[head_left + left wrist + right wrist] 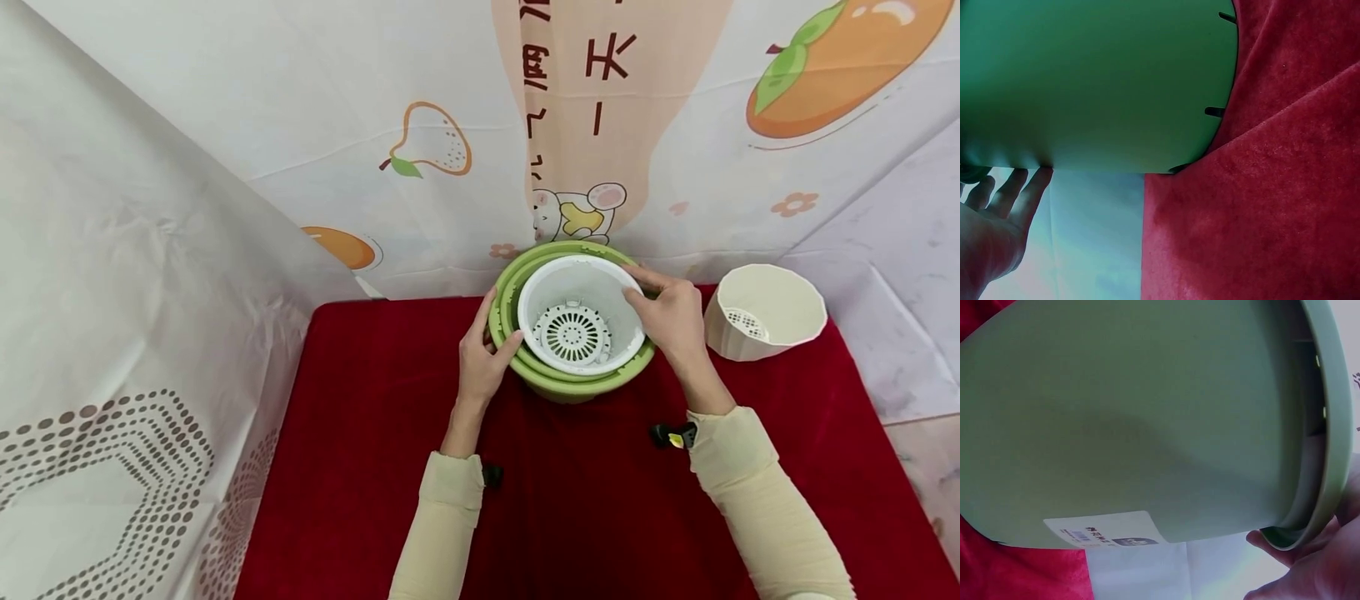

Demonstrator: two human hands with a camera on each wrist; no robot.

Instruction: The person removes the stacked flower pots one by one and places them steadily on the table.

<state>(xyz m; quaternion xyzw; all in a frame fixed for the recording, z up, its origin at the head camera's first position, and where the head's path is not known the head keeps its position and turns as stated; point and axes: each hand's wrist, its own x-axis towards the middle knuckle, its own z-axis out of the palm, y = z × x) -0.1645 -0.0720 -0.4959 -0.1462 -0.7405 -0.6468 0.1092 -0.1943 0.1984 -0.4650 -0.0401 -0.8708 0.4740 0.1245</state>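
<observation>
A round white plastic pot with a slotted base (572, 332) is seen seated inside a round green plastic pot (1135, 425), near the far edge of a red velvety cloth (375, 400). Within the green mouth the white rim is set off towards the right hand (671, 321), so that a wider crescent is left on the side of the left hand (482, 362); the right hand is therefore the nearer to the white pot. The shared axis is held roughly upright, mouths up; whether the base is borne by the cloth cannot be told. The green pot is gripped at its left rim by the left hand, with the thumb laid over the edge and the fingers against the outer wall. At the opposite rim the green lip is hooked by the right fingers, while the right thumb is placed inside the white rim. Dark slots (1214, 112) are cut around the green base, and a printed white label (1104, 530) is carried on the wall. Beyond the right hand, a cream faceted pot with a perforated patch (765, 312) is set apart.
</observation>
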